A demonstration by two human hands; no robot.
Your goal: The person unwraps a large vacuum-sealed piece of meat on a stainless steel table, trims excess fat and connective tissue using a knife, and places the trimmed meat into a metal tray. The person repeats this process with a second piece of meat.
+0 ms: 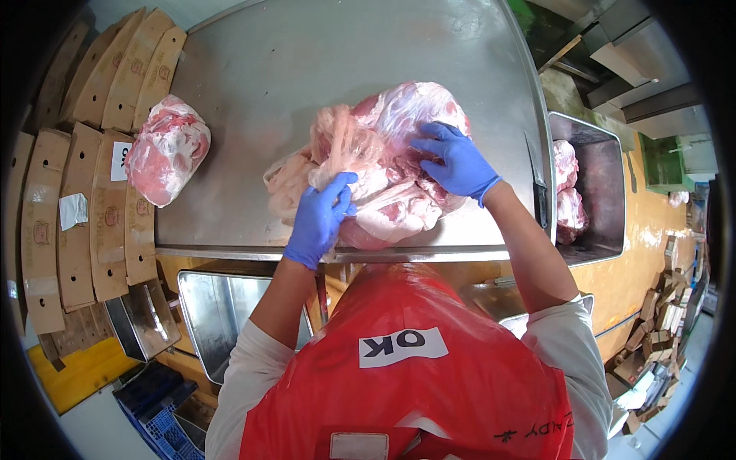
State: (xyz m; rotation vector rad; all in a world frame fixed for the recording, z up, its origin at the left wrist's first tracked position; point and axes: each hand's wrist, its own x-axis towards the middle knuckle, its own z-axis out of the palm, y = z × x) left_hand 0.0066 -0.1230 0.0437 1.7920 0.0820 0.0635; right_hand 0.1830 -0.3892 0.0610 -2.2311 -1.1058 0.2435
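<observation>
While steel table (253, 92) fills centre, metal tub (606, 184) stands just right of it. Large meat pile (395, 172) on table, near front edge. Single meat chunk (169, 153) at table's left edge. Clear plastic (341, 142) bunched on pile's left part. Right hand (458, 163): unclenched, fingers spread on meat. Left hand (318, 218): fingers curled at plastic, can't tell if gripping. Knife (541, 201) along right edge.

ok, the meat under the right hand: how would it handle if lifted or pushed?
The meat is probably heavy: it looks thick and spreads well beyond the right hand. It's likely slippery too, given its moist-looking sheen on the smooth metal table. Its creased, folded lower part suggests it may sag if lifted from one side.
</observation>
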